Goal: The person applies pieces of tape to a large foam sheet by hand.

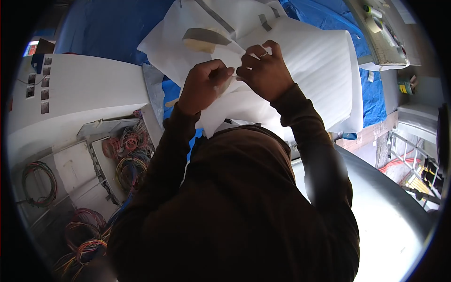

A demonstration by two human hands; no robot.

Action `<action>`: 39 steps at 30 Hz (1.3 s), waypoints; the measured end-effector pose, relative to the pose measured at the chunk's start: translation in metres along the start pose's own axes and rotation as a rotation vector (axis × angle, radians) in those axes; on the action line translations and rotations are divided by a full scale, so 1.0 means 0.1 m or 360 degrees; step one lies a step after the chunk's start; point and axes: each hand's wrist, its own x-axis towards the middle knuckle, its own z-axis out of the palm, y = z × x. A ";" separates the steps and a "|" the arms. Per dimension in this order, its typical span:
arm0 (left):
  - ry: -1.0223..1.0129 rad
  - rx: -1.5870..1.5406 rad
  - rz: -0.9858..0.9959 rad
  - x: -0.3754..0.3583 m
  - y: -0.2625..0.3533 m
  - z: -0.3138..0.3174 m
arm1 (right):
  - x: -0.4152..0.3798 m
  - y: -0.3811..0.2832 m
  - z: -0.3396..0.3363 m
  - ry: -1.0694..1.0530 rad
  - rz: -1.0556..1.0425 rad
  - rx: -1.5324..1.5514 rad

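Note:
A large white sheet (310, 70), thin and flexible, is draped in front of me, with folds and a curled right side. My left hand (204, 87) is closed, thumb and fingers pinched over a narrow whitish edge that appears to be part of this sheet. Close beside it, my right hand (265, 70) pinches the same place, its fingers bent and a ring on one of them. The fingertips nearly meet, and the exact bit between them is partly hidden. Just beyond the hands, a grey tape strip (206, 35) lies across the sheet above a yellowish patch (199, 45).
Blue tarp (112, 28) hangs behind and around the sheet. At left are a white panel (89, 84) with rectangular cutouts and coiled wires (129, 171). Tape rolls (374, 23) sit on a shelf at upper right. A metal ladder-like frame (408, 145) stands at far right.

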 end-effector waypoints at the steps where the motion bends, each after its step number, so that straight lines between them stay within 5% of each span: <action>1: 0.0095 0.0073 0.0024 -0.01 -0.01 -0.03 | 0.01 0.00 0.00 0.0070 0.0011 -0.0007; 5: 0.0448 0.0405 0.0177 -0.04 -0.10 -0.03 | -0.07 -0.10 -0.07 0.0141 -0.0016 -0.0085; 20: 0.0707 0.0635 0.0213 -0.08 -0.13 0.11 | -0.34 -0.33 -0.14 0.0257 0.0091 -0.0012; 26: 0.0316 0.0289 0.0162 -0.15 -0.05 0.19 | -0.22 -0.46 -0.14 0.0330 0.0466 -0.0048; 31: 0.0521 0.0195 0.0185 -0.18 -0.04 0.26 | -0.25 -0.48 0.00 0.0278 0.0347 -0.0020; 36: 0.0035 0.0217 -0.0084 -0.21 0.03 0.17 | -0.31 -0.51 0.03 0.0331 0.0392 0.0084; 39: 0.0288 0.0256 0.0110 -0.21 -0.02 0.19 | -0.31 -0.54 0.03 0.0313 0.0379 0.0022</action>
